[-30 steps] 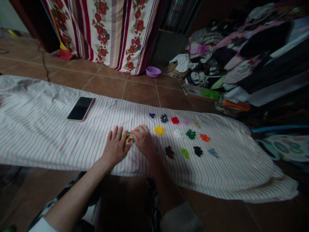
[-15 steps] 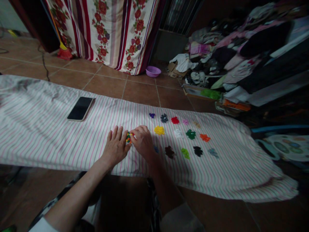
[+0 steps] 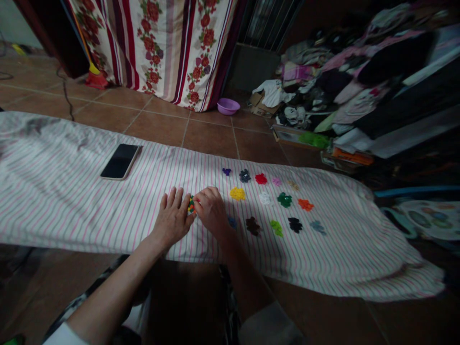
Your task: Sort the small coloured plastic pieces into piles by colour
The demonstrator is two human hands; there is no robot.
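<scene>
A small patch of green, orange and yellow pieces [image 3: 190, 205] lies on the striped cloth between my hands, partly covered by them. My left hand [image 3: 172, 215] rests flat to its left, fingers stretched out and the thumb and index finger at its edge. Over the patch's right side, my right hand [image 3: 212, 211] is closed, thumb and fingers pinched together; what they hold, if anything, is too small to make out. Just right of that hand are a yellow pile [image 3: 237, 193] and a partly hidden blue pile [image 3: 232, 222] of small pieces.
Several more piles, among them red [image 3: 260, 178], dark green [image 3: 284, 200], orange [image 3: 305, 204], brown [image 3: 252, 225] and black [image 3: 295, 224], spread rightward on the striped cloth [image 3: 345, 249]. A phone [image 3: 120, 161] lies at left. Beyond, a purple basin [image 3: 228, 106] stands on the tiled floor.
My right hand has shifted very slightly left and its fingers cover more of the coloured patch. My left hand stays where it was.
</scene>
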